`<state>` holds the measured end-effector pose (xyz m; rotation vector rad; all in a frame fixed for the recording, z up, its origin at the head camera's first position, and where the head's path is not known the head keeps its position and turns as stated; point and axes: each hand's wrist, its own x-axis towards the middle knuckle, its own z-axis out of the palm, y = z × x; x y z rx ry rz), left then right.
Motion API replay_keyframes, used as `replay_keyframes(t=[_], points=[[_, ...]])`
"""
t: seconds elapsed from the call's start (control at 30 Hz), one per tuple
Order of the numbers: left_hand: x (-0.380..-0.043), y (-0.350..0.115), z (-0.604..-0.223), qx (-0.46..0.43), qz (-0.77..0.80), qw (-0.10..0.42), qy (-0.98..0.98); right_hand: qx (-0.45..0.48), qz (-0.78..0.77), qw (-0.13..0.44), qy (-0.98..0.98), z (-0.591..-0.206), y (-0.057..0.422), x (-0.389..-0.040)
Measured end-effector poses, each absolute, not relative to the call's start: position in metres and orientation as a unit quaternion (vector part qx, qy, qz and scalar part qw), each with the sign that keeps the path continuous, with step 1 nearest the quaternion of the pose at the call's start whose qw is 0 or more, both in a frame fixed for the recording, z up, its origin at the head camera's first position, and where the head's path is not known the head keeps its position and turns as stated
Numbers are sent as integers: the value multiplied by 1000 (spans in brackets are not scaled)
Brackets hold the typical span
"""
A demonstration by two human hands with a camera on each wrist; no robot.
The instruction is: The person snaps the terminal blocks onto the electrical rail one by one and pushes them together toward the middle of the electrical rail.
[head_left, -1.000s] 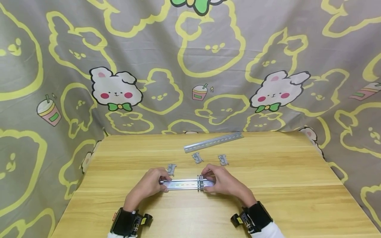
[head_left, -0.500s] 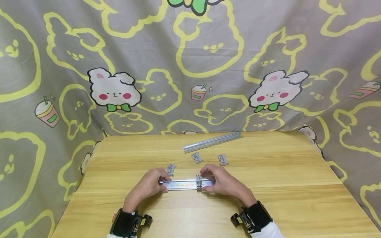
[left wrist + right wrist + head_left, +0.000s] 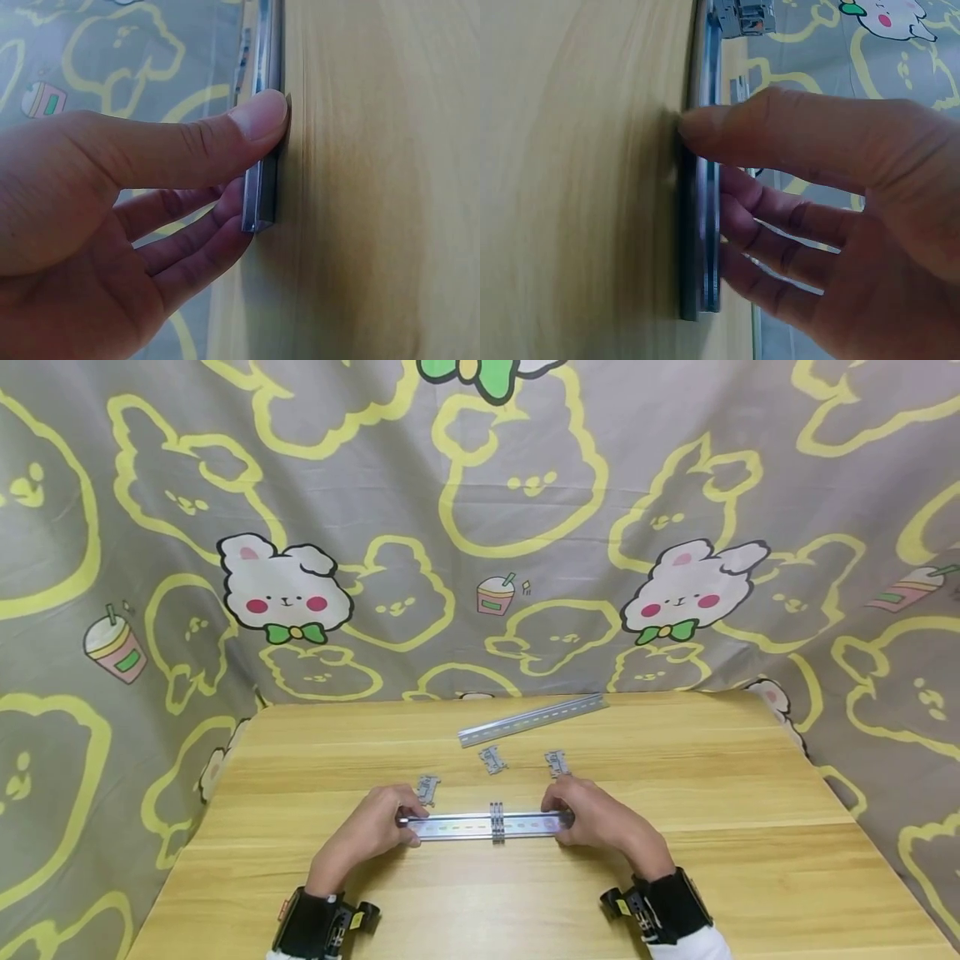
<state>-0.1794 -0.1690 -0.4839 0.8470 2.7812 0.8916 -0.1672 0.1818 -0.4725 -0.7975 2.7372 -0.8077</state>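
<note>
compared with half a second ago, the right hand has left the clipped blocks for the right end of the slotted rail.

head view: the rail spans the two hands, well in from the table's far edge and roughly parallel to it. the left hand pinches its left end, the right hand its right. three loose blocks lie beyond, and a second rail slants near the far edge.

left wrist view: thumb and fingers straddle the rail's lips. it looks light, stiff and rather slippery, likely thin metal, best held by both lips near its ends.

right wrist view: thumb and fingers grasp the glossy folded profile; one grey, notched block shows, probably plastic, its thin details perhaps fragile. the wood-grain top looks smooth.
</note>
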Motion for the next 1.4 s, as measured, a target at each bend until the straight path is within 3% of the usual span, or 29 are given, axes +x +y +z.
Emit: replay_keyframes(t=[0.53,0.93,1.4], points=[[-184,-165,-490,257,297,30,919,-266,-279,34,922,-486,184,-176],[-187,-163,-492,239,301,19,923,-250,-278,38,927,-485,184,-179],[-192,-162,-497,243,304,-5,921,-259,-281,0,924,-490,187,-183]])
